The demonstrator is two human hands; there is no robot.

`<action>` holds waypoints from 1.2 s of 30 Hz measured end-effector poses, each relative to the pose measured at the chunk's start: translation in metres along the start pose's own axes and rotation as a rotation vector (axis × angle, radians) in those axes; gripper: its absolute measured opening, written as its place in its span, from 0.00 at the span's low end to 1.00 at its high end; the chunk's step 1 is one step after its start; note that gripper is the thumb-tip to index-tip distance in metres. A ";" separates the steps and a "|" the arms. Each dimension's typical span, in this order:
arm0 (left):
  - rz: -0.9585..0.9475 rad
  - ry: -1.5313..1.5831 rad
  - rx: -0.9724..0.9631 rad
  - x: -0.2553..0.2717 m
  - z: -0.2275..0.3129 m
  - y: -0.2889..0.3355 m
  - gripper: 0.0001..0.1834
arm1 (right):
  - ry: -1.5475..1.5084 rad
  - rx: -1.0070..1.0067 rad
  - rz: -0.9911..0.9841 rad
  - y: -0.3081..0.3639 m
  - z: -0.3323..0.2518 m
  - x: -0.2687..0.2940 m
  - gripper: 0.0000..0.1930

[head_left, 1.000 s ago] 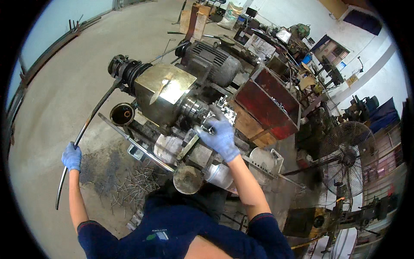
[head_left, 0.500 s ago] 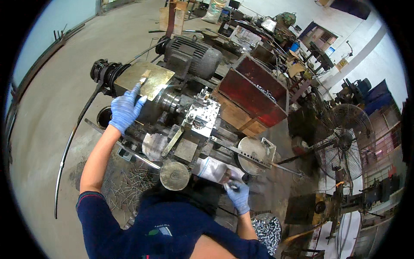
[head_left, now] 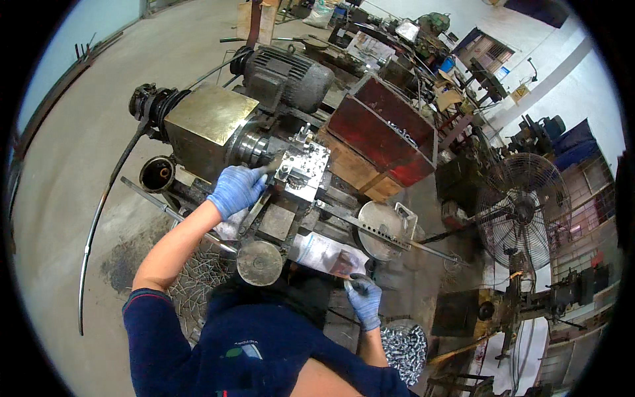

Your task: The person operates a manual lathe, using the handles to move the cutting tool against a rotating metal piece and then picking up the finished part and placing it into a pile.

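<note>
My left hand, in a blue knit glove, is closed around a small brush. The brush points at the metal block of the tool post, close to the lathe's chuck. Most of its handle is hidden by my fingers. Lower right, my gloved right hand is closed beside a white printed bag with a brownish patch at its end. What its curled fingers grip is too small and dark to make out.
A brass-coloured cover tops the headstock, with a motor behind. A red metal bin stands beyond the tool post. Small shiny metal parts fill a container by my right forearm. A large fan stands right.
My left hand has taken the brush from the headstock cover and brought it right and nearer, to the tool post. My right hand has stayed nearly in place.
</note>
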State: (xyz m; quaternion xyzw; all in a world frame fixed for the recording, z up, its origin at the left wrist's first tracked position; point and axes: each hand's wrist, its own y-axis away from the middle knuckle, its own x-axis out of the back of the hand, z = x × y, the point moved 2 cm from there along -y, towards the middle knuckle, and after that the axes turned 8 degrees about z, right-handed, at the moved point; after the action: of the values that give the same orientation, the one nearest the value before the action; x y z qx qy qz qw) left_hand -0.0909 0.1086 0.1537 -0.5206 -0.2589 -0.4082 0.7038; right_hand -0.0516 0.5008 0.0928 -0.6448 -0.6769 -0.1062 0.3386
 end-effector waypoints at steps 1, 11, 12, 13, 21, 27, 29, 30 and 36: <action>-0.062 -0.044 -0.009 -0.002 -0.006 0.005 0.14 | 0.003 0.011 0.025 0.001 0.003 -0.001 0.08; 0.465 0.120 0.058 0.091 -0.026 0.000 0.13 | -0.004 -0.091 0.012 -0.003 0.015 0.009 0.08; 0.410 0.176 0.115 0.090 -0.029 0.000 0.13 | -0.007 -0.050 0.030 -0.004 0.018 0.009 0.08; 0.353 0.233 0.171 0.088 -0.030 0.000 0.13 | -0.010 -0.009 0.050 -0.004 0.025 0.007 0.08; 0.183 0.124 0.041 0.005 0.000 -0.007 0.14 | 0.006 -0.049 -0.005 -0.003 0.013 0.004 0.08; -0.023 -0.058 0.025 0.003 -0.003 -0.005 0.15 | 0.012 -0.059 0.028 0.001 0.019 0.010 0.09; -0.052 -0.073 0.000 0.010 -0.015 0.004 0.15 | 0.035 -0.127 -0.015 0.004 0.023 0.009 0.09; -0.092 -0.081 0.106 0.028 -0.006 0.001 0.16 | 0.010 -0.126 -0.002 0.001 0.023 0.008 0.09; 0.508 0.040 -0.003 0.103 -0.030 -0.011 0.14 | 0.015 -0.081 0.060 -0.008 0.039 0.019 0.09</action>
State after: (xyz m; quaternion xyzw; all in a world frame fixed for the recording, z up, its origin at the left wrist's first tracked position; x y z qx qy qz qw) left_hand -0.0473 0.0474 0.2309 -0.5618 -0.1051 -0.2287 0.7880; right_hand -0.0705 0.5379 0.0770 -0.6774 -0.6497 -0.1282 0.3203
